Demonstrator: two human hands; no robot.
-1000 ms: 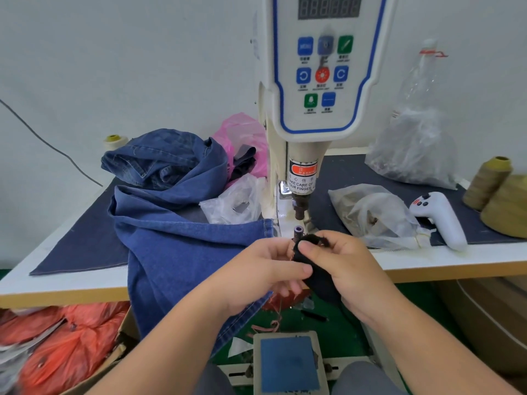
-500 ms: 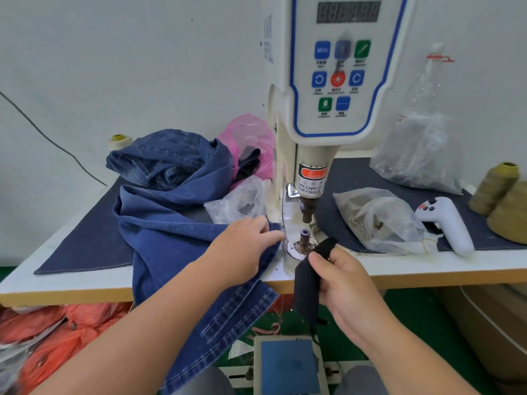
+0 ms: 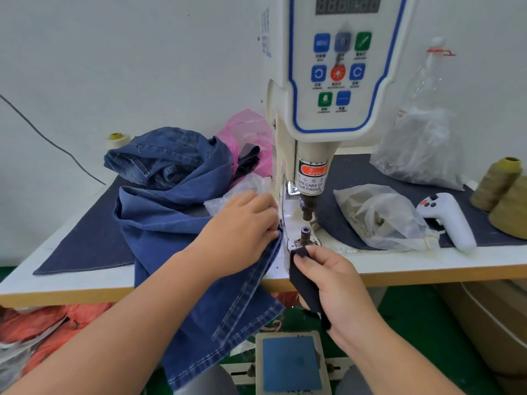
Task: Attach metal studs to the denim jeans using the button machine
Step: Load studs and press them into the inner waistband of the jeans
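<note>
The white button machine [image 3: 336, 81] stands at the table's middle, its punch above the lower die post [image 3: 304, 235]. Blue denim jeans [image 3: 176, 229] lie heaped to its left and hang over the table's front edge. My left hand [image 3: 242, 223] rests on the jeans beside the machine base, its fingertips at the denim edge. My right hand [image 3: 333, 283] pinches a dark strip of cloth [image 3: 303, 277] just in front of the die post. A clear bag of metal studs [image 3: 379, 220] lies to the right of the machine.
A white handheld controller [image 3: 447, 220] and olive thread cones [image 3: 502, 192] sit at the right. A larger clear bag [image 3: 419, 149] and a pink bag [image 3: 245, 135] lie at the back. A blue foot pedal [image 3: 291, 363] is below. Orange bags [image 3: 42, 323] are under the table.
My left hand let go of the dark cloth and moved left and up onto the jeans. My right hand keeps the cloth, now hanging below the die post.
</note>
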